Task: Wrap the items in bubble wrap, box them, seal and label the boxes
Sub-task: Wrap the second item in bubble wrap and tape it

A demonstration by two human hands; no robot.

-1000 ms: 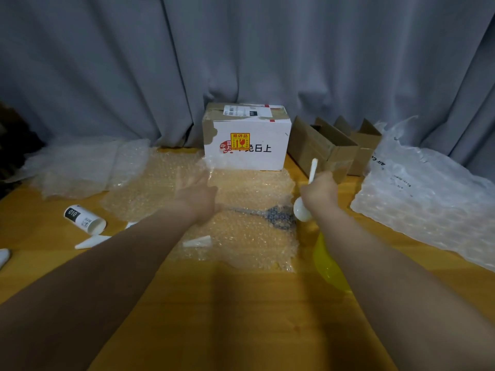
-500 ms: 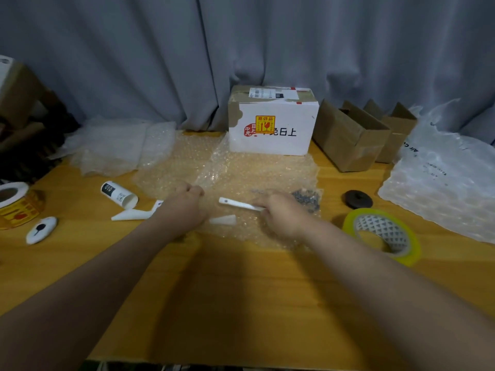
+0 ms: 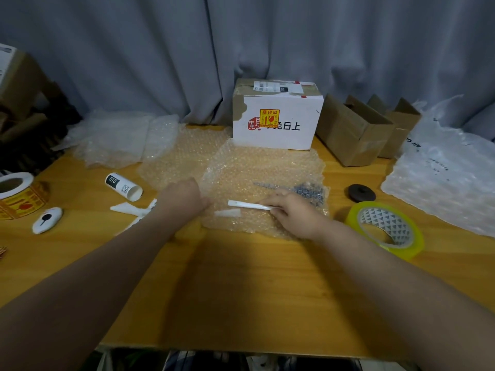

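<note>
A sheet of bubble wrap [image 3: 263, 170] lies on the wooden table [image 3: 241, 290] in front of a sealed white box [image 3: 276, 129]. My right hand [image 3: 294, 212] holds a white spoon [image 3: 247, 205] flat on the sheet; its handle points left. My left hand [image 3: 183, 198] grips the sheet's left edge. A small white piece [image 3: 227, 213] lies on the wrap below the spoon. A dark beaded item [image 3: 308, 191] sits on the wrap behind my right hand.
Yellow tape roll [image 3: 385, 228] and a black disc [image 3: 361, 192] are at right, beside open cardboard boxes [image 3: 356, 129] and air-cushion film [image 3: 442, 178]. At left are a white tube [image 3: 123, 186], white scraps [image 3: 128, 208], a small white cutter [image 3: 47, 219], a label roll [image 3: 18, 195] and more bubble wrap [image 3: 120, 137].
My right hand brought the white spoon down from beside the boxes and laid it on the bubble wrap. My left hand shifted to the sheet's left edge. The view tilted back.
</note>
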